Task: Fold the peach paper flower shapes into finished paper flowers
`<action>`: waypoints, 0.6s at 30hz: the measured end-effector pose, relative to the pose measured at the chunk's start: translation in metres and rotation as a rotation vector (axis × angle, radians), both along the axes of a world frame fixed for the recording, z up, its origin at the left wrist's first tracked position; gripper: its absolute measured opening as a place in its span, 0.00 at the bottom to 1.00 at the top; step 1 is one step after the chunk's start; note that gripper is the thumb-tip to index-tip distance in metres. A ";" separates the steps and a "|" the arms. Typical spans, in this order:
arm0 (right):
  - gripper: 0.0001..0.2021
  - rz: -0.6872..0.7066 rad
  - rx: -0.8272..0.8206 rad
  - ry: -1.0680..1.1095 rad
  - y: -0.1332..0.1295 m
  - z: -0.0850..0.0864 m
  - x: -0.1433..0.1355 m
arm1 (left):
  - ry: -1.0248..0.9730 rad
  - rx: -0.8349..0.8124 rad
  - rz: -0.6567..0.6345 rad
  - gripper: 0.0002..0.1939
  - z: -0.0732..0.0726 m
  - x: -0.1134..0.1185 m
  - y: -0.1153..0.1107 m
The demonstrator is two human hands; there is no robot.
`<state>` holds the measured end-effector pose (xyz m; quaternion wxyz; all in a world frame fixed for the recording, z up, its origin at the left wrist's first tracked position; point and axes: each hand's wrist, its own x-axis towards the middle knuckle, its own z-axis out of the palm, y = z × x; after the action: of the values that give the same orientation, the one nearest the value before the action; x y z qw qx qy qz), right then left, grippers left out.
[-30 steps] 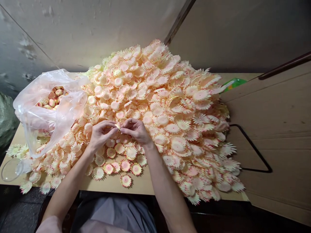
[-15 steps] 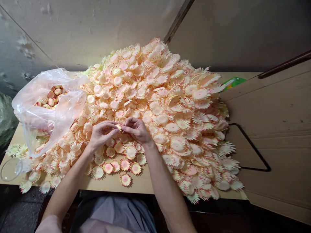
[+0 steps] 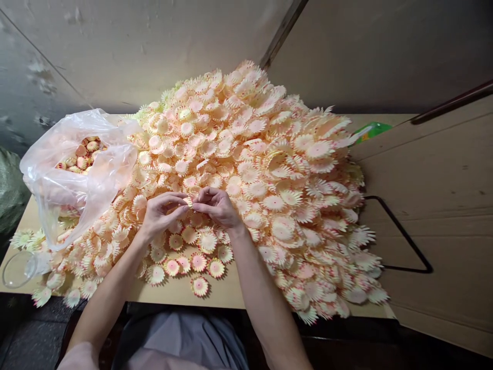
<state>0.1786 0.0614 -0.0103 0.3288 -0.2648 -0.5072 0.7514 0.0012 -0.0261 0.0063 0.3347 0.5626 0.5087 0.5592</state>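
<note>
My left hand (image 3: 164,211) and right hand (image 3: 216,208) pinch a small, cream-yellow, scallop-edged disc (image 3: 188,201) between them, fingertips at its nine and three o'clock. A heap of pale pink-and-cream, petal-edged discs (image 3: 250,149) rises toward one o'clock; a translucent white plastic bag (image 3: 111,172) sits between nine and ten.

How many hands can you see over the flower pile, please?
2: the left hand and the right hand, fingertips close together at a small flower. No other hand shows.
</note>
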 end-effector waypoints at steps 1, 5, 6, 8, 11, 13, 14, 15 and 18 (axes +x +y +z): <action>0.14 -0.003 -0.002 -0.003 0.000 0.000 0.000 | 0.002 0.004 0.001 0.07 0.000 0.000 0.000; 0.15 -0.014 -0.008 0.003 0.000 0.001 0.000 | 0.002 0.011 -0.008 0.08 0.000 0.000 0.000; 0.15 -0.013 -0.009 0.002 0.000 0.001 0.000 | 0.003 0.010 -0.012 0.08 -0.001 -0.001 0.000; 0.15 -0.013 -0.007 -0.003 0.000 0.001 0.000 | 0.005 0.007 -0.009 0.08 -0.001 -0.001 0.000; 0.15 -0.014 -0.005 0.005 0.000 0.001 0.000 | 0.011 0.004 -0.002 0.07 -0.002 -0.001 0.000; 0.14 -0.009 -0.011 0.018 0.000 0.001 0.000 | 0.010 0.002 -0.009 0.07 -0.002 -0.001 0.000; 0.14 -0.008 -0.015 0.024 0.000 0.001 0.000 | 0.007 0.001 -0.012 0.07 -0.003 -0.001 0.000; 0.14 -0.008 -0.018 0.027 0.000 0.001 0.000 | 0.003 0.000 -0.013 0.07 -0.003 -0.001 0.000; 0.14 -0.008 -0.020 0.032 0.001 0.000 0.000 | 0.001 0.004 -0.008 0.08 -0.003 -0.001 0.000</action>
<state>0.1782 0.0619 -0.0098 0.3373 -0.2580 -0.4931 0.7593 0.0005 -0.0263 0.0036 0.3356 0.5654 0.5056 0.5586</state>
